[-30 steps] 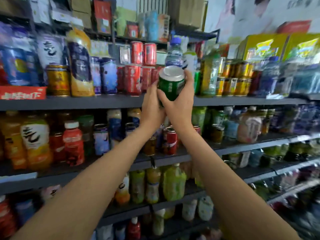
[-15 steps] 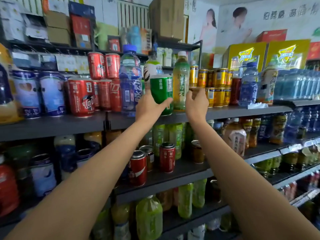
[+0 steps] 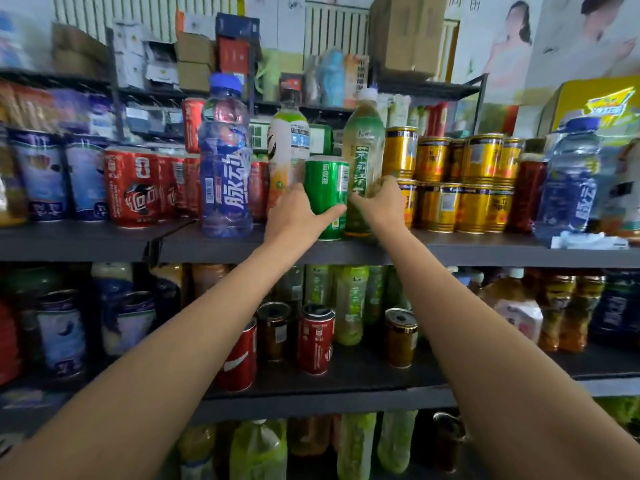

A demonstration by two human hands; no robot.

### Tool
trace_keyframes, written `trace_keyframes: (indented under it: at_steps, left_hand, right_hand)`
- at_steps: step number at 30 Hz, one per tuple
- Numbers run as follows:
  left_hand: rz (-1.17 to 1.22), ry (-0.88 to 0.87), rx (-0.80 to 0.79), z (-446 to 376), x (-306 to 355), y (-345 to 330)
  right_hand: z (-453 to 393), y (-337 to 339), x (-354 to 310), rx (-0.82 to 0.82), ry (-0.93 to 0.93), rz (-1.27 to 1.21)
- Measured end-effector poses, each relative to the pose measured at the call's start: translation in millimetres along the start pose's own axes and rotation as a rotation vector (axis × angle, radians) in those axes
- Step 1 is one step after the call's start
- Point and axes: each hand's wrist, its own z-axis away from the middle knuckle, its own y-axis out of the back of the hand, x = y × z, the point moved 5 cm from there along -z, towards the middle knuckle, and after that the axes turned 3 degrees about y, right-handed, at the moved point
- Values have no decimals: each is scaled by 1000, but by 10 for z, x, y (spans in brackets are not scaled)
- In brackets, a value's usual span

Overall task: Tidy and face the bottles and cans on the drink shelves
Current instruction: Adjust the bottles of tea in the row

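cardboard boxes (image 3: 407, 32) stand stacked on a high rack at the back, with smaller cartons (image 3: 194, 60) to their left. a white radiator (image 3: 334, 31) is on the wall. posters of people (image 3: 554, 39) cover the right wall above a yellow printed carton (image 3: 595, 102).

Shop: stocked drink shelves (image 3: 346, 249)

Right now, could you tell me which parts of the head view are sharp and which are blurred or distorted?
In the head view, the green can gripped by the left hand and the blue-capped bottle read sharply; the right hand on the green tea bottle is slightly smeared; the far left cans blur, and the wide lens bows the shelf edge.
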Motion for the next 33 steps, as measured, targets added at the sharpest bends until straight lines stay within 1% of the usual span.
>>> trace_keyframes:
  at_steps: [6,8,10,13,17,23,26,28,31,33]
  left_hand:
    - [-56,33,98,52,142,-142]
    - [-149,67,120,53,213,-168]
    - [-233,116,108,47,262,-176]
    - [-199,152,85,31,296,-218]
    - [-145,149,126,57,363,-277]
    - [-99,56,290,203,434,-267]
    - [-77,-46,354,316,432,-292]
    - [-20,-153,389,425,485,-309]
    - [173,-308,365,606,701,-312]
    - [367,-335,267,688,902,-304]
  right_hand:
    - [24,492,171,45,118,-7]
    - [22,608,214,40,137,-9]
    - [32,683,231,40,149,-15]
    - [66,760,240,46,154,-48]
    - [109,806,246,50,130,-109]
    - [147,869,251,56,116,-151]
    - [190,958,281,81,128,-121]
    - [251,1029,295,99,127,-122]
    - [365,1168,326,137,135,-162]
    - [502,1292,302,137,162,-156]
